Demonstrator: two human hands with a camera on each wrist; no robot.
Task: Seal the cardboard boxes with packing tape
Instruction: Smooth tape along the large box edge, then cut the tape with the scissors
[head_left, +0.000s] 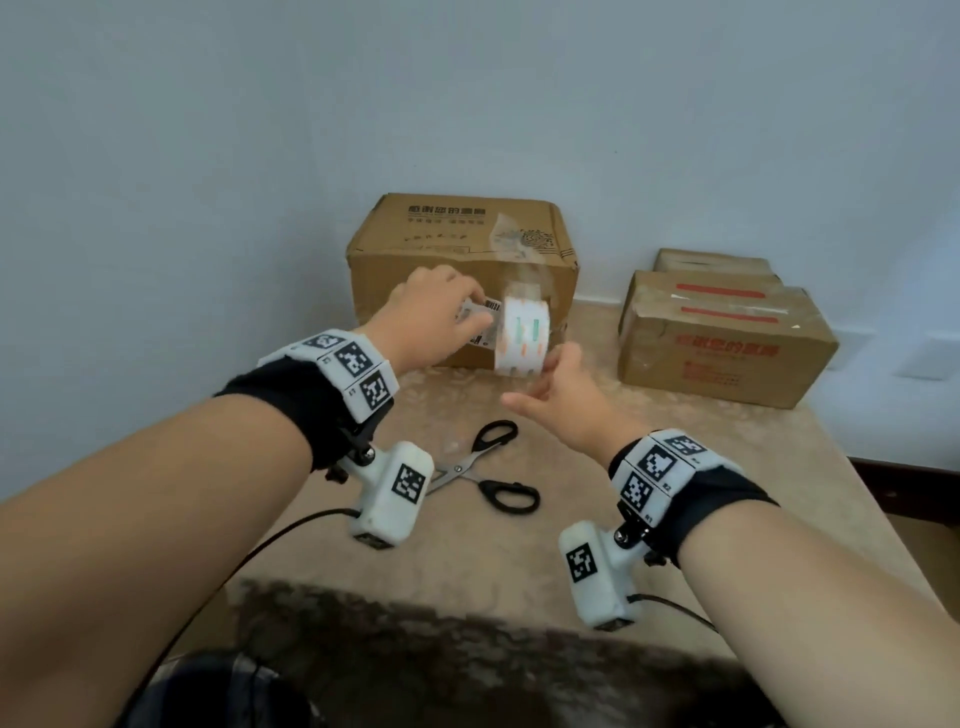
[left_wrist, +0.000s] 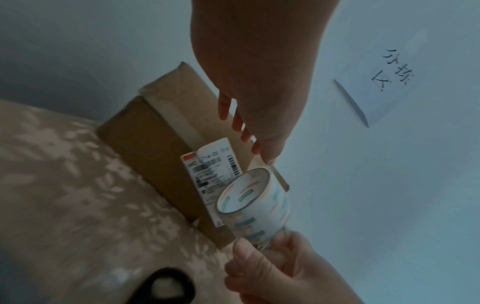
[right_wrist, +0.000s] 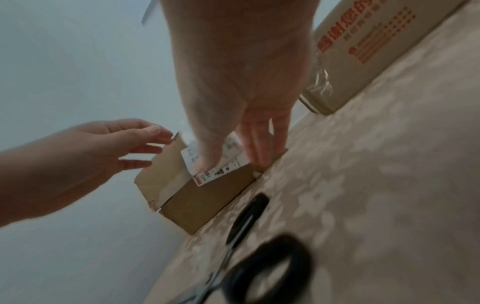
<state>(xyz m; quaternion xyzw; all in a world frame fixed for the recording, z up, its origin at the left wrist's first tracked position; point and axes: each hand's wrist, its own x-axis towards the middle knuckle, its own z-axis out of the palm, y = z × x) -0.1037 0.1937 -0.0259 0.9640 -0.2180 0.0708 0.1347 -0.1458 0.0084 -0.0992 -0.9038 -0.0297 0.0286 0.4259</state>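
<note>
Right hand (head_left: 566, 402) is raised above the middle of the table (head_left: 779, 467). Its thumb and fingers are curled round the lower part of the tape roll (head_left: 522, 338), gripping it; the left wrist view shows this most plainly. Below and between the two forearms, black-handled scissors (head_left: 493, 467) lie flat on the patterned table top, blades parted, touching neither hand. Both wrists wear black bands with white marker blocks (head_left: 665, 467).

The left hand (head_left: 431, 317) is held up just to the left of the roll. Its fingers are loosely extended and hold nothing that can be made out. Its fingertips are close to the white shipping label (left_wrist: 207, 174) on the front of the large cardboard box (head_left: 415, 244).

The roll, white with green and orange marks, stands on edge in front of that box's front face, near its right side. A strip of clear tape runs from the roll up over the front top edge and onto the top of the box. The large box stands at the far edge of the table, against the wall.

At the far right corner sits a lower cardboard box (head_left: 727, 353) with red print and red stripes on its top, well apart from the large one. A third box (head_left: 711, 260) lies directly behind it. On the pale wall, the left wrist view shows a white sheet (left_wrist: 384, 82) with handwriting.
</note>
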